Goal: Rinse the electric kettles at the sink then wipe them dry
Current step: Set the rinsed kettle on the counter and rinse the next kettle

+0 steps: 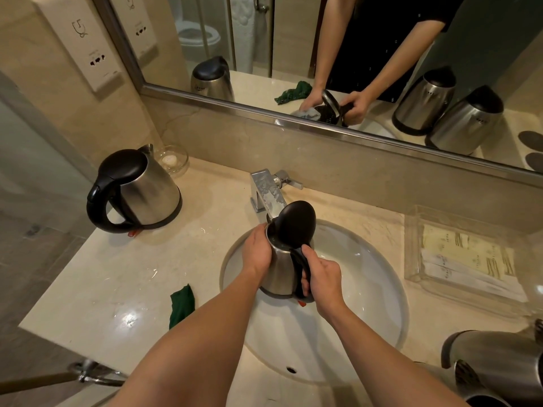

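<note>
A steel electric kettle with its black lid flipped up hangs over the white sink, just below the chrome tap. My right hand grips its black handle. My left hand holds the kettle's body at the left side near the rim. In the mirror a light cloth shows at the left hand by the kettle's mouth. A second kettle with its lid down stands on the counter at the left. Two more steel kettles sit at the bottom right corner, partly cut off.
A dark green cloth lies on the marble counter left of the sink. A clear tray of sachets sits at the right. A glass soap dish stands behind the left kettle. A mirror runs along the back wall.
</note>
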Tool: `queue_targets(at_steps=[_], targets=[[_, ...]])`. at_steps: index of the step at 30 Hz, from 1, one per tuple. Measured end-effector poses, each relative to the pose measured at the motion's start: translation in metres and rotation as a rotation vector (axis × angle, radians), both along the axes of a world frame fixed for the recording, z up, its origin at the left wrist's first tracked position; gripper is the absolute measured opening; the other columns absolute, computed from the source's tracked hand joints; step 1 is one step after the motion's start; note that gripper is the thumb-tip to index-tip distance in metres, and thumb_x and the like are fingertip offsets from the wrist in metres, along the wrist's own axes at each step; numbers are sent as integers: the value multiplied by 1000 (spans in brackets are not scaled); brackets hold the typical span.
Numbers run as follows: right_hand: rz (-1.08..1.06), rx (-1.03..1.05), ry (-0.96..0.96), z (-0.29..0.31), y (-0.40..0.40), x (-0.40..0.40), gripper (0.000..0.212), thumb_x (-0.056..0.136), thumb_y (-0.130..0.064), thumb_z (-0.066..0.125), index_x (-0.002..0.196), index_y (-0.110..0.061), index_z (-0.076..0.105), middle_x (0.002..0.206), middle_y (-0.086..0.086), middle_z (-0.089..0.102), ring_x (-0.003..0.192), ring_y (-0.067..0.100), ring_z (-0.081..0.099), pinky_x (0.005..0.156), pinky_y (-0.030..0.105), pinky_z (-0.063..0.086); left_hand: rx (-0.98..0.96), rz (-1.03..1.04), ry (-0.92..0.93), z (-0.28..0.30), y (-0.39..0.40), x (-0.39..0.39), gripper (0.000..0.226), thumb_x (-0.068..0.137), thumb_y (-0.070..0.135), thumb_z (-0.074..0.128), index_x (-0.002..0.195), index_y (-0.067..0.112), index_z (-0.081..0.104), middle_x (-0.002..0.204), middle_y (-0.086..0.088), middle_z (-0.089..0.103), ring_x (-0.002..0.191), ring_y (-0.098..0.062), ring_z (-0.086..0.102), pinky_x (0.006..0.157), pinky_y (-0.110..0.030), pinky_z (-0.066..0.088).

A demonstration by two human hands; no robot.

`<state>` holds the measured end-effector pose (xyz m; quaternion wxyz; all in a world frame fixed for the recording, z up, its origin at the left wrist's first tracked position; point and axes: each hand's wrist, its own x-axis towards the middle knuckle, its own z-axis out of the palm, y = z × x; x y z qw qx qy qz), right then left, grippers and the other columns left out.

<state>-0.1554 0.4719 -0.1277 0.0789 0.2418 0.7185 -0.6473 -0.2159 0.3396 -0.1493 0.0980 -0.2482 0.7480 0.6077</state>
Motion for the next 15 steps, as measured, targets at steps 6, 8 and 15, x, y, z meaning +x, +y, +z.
queue_targets(at_steps=[6, 8, 15], targets=[[-7, -4, -11, -1, -1, 0, 56, 98, -48, 59, 60, -8, 59, 53, 11, 53, 46, 20, 48, 50, 29, 46, 27, 15, 1, 3, 0, 0, 30, 110, 33, 39, 113, 28, 69, 111, 0, 71, 113, -22, 62, 113, -51, 46], [-7, -1, -8, -1, -1, 1, 56, 98, -48, 59, 60, -8, 58, 53, 11, 53, 47, 20, 49, 51, 30, 47, 25, 13, -3, 3, 0, 1, 29, 111, 31, 39, 109, 29, 68, 108, 2, 70, 109, -19, 62, 111, -49, 47], [-3, -4, -11, -1, -1, 0, 56, 98, -47, 60, 56, -10, 58, 52, 10, 53, 46, 21, 49, 51, 30, 47, 14, 9, 19, 0, 1, 3, 30, 111, 33, 40, 105, 30, 70, 106, 1, 72, 108, -20, 64, 111, -51, 49]])
